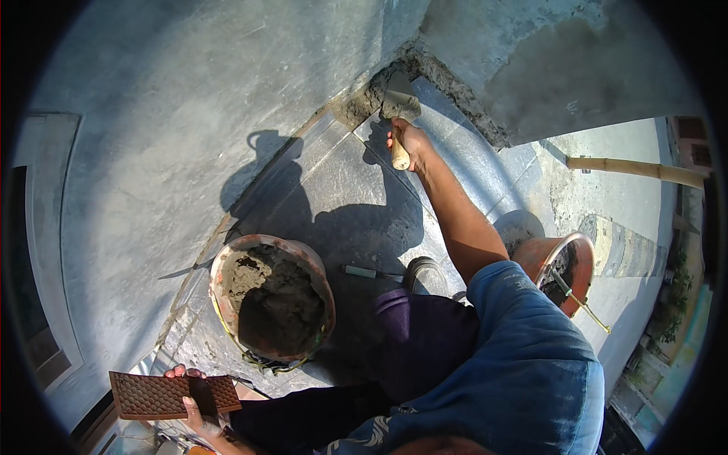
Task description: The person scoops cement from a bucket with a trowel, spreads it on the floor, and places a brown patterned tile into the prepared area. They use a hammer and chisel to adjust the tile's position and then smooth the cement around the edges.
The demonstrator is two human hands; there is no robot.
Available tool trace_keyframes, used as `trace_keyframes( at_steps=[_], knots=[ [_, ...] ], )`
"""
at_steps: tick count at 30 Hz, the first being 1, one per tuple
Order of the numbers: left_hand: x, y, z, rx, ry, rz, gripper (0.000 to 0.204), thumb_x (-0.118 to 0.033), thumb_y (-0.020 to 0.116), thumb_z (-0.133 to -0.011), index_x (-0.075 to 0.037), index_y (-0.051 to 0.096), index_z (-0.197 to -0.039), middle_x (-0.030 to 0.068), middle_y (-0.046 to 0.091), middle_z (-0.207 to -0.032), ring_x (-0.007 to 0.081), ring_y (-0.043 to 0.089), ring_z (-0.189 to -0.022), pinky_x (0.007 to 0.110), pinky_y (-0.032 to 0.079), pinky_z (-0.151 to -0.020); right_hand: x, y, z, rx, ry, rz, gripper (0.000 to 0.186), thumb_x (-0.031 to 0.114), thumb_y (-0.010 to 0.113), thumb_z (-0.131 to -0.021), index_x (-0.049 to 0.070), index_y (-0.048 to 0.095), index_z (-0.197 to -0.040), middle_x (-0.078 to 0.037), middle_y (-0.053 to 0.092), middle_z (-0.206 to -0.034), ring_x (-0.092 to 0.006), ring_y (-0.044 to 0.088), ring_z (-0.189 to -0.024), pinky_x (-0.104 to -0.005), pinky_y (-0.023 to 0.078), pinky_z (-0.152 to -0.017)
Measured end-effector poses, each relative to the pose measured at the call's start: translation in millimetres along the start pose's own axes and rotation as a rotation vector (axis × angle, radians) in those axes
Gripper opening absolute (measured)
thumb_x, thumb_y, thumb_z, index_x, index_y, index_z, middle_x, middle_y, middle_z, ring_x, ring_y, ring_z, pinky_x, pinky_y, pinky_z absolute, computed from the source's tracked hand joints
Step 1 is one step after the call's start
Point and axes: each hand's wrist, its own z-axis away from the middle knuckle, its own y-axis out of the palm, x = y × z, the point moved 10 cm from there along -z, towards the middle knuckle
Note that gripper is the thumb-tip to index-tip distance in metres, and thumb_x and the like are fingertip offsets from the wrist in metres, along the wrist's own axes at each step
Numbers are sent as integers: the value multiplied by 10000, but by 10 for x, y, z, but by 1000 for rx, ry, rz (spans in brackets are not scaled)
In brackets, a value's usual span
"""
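My right hand [414, 142] grips a trowel [402, 97] by its pale wooden handle. The blade, with grey mortar on it, is up in the inside corner where the walls meet the grey floor tiles, against a patch of wet mortar [362, 106]. At the lower left, my left hand [196, 415] holds a brown float [139, 393] with a honeycomb-textured face. A pale bucket [217, 279] of grey mortar sits on the tiles between the float and the trowel, near my knee.
A second, reddish bucket [525, 254] with tools in it stands at the right. Beyond it a bamboo pole [629, 168] reaches across the pale ground. A small green-handled tool [359, 271] lies by my shoe [425, 277]. The wall [152, 152] rises along the left.
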Motion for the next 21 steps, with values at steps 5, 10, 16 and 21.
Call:
trace_keyframes(
  at_steps=[5,10,16,21],
  knots=[
    [-189,-213,179,-73,15,-8,679,-212,768,-875,-32,370,-1395,127,465,-1333,225,482,-1213,390,376,-1087,53,-93,371,113,-16,40,188,266,552,-1016,79,534,-1006,-59,592,-787,-171,586,-550,-294,501,-448],
    [-152,-974,333,-138,-2,-16,710,-202,822,-817,-25,410,-1368,140,486,-1324,240,494,-1197,388,375,-1091,67,87,1969,363,-23,603,182,179,589,-978,40,529,-1078,-79,608,-890,-157,597,-660,-273,495,-615],
    [664,-981,93,-84,-109,-89,587,-183,792,-839,-21,500,-1321,147,620,-1276,275,606,-1131,380,482,-946,-180,1137,3501,617,57,1632,223,147,587,-936,-23,566,-1079,-103,606,-787,-164,592,-596,-315,484,-599],
    [1450,-873,261,38,-145,-33,593,-226,760,-864,-24,494,-1353,159,613,-1309,263,593,-1190,363,474,-945,-1369,2070,3877,1193,-271,2183,222,178,562,-957,-42,560,-992,-241,627,-817,-398,651,-781,-478,511,-732]
  ],
)
